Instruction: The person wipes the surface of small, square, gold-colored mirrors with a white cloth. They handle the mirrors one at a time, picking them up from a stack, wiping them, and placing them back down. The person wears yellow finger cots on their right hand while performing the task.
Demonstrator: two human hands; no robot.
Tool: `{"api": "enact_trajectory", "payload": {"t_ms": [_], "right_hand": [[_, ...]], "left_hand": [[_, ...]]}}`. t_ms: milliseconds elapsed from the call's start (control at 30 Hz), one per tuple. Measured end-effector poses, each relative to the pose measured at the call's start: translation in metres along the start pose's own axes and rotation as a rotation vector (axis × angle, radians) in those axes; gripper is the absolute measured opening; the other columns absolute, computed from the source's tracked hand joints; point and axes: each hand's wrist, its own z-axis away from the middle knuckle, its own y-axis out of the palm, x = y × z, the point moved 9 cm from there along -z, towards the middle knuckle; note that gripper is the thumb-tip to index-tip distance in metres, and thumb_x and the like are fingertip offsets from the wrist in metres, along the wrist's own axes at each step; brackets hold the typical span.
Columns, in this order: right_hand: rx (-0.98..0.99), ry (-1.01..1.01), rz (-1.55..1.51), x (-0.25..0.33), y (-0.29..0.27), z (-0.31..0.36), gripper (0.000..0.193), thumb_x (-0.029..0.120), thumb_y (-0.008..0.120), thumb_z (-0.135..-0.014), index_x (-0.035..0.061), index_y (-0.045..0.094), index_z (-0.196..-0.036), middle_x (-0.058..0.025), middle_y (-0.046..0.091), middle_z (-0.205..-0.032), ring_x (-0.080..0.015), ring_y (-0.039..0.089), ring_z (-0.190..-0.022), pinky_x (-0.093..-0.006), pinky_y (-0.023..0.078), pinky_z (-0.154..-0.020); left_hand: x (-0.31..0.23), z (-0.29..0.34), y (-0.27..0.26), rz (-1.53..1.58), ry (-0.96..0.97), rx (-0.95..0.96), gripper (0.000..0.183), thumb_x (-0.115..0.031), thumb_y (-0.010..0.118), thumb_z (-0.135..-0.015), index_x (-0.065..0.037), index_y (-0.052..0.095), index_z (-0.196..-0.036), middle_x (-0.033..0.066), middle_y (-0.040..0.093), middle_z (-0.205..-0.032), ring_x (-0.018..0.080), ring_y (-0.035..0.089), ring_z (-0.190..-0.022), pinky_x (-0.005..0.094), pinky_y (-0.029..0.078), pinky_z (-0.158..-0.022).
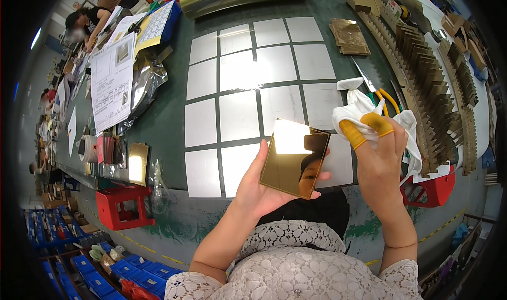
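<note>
The desk [177,99] has a dark green top and carries a grid of pale square panels [238,116], with narrow green gaps between rows. The mirror plate [288,168], gold-toned, is held tilted over the near right part of the grid. The left hand [251,191] grips it, thumb at one edge, fingertips showing at the opposite edge. The right hand [383,154], two digits in yellow covers, pinches a white cloth [351,115] at the grid's right edge.

Beyond the grid lies a gold roll [245,0]. Right of its far corner sits a stack of gold plates [349,37], with scissors [363,74] nearer. Farther right stand brown slotted racks [417,62]. Left of the grid: printed papers [112,83].

The room: a red stool [124,207] stands left of the grid's near end; blue bins [95,276] lie lower, farther left. Another person [97,22] is well beyond the papers, left of the grid.
</note>
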Motion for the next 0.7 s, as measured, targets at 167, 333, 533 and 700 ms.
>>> {"api": "enact_trajectory", "payload": {"t_ms": [167, 333, 533, 700], "right_hand": [[0.013, 0.016, -0.024, -0.0008, 0.0004, -0.0010, 0.036, 0.002, 0.063, -0.070, 0.0051, 0.070, -0.105, -0.0124, 0.053, -0.116, -0.0320, 0.045, -0.110, -0.0435, 0.036, -0.093], [0.012, 0.019, -0.035, 0.0005, 0.0005, -0.0010, 0.037, 0.001, 0.063, -0.070, 0.0051, 0.070, -0.106, -0.0125, 0.053, -0.116, -0.0317, 0.046, -0.109, -0.0434, 0.036, -0.092], [0.012, 0.019, -0.033, 0.0007, 0.0022, 0.0010, 0.036, 0.000, 0.063, -0.070, 0.0042, 0.070, -0.105, -0.0132, 0.054, -0.115, -0.0318, 0.046, -0.109, -0.0434, 0.036, -0.092], [0.023, 0.028, -0.052, -0.0006, 0.0037, 0.0027, 0.036, 0.001, 0.063, -0.070, 0.0038, 0.070, -0.105, -0.0136, 0.054, -0.115, -0.0321, 0.046, -0.109, -0.0438, 0.036, -0.092]], "left_hand": [[-0.0004, -0.0007, -0.0006, -0.001, 0.002, -0.026, 0.071, -0.061, 0.016, -0.098, -0.013, 0.023, -0.150, 0.0267, 0.027, -0.149, 0.0427, 0.052, -0.119, 0.0509, 0.052, -0.084], [-0.0021, -0.0002, 0.0005, -0.023, 0.017, 0.039, 0.075, -0.061, 0.017, -0.098, -0.008, 0.021, -0.150, 0.0239, 0.032, -0.147, 0.0427, 0.047, -0.124, 0.0529, 0.049, -0.090], [-0.0029, 0.0003, 0.0000, -0.079, 0.026, 0.031, 0.077, -0.062, 0.019, -0.097, -0.005, 0.021, -0.149, 0.0227, 0.034, -0.146, 0.0432, 0.046, -0.126, 0.0545, 0.048, -0.094], [-0.0025, 0.0003, -0.0005, -0.106, 0.024, 0.017, 0.079, -0.063, 0.019, -0.097, -0.003, 0.021, -0.149, 0.0245, 0.037, -0.144, 0.0421, 0.046, -0.126, 0.0536, 0.046, -0.097]]}}
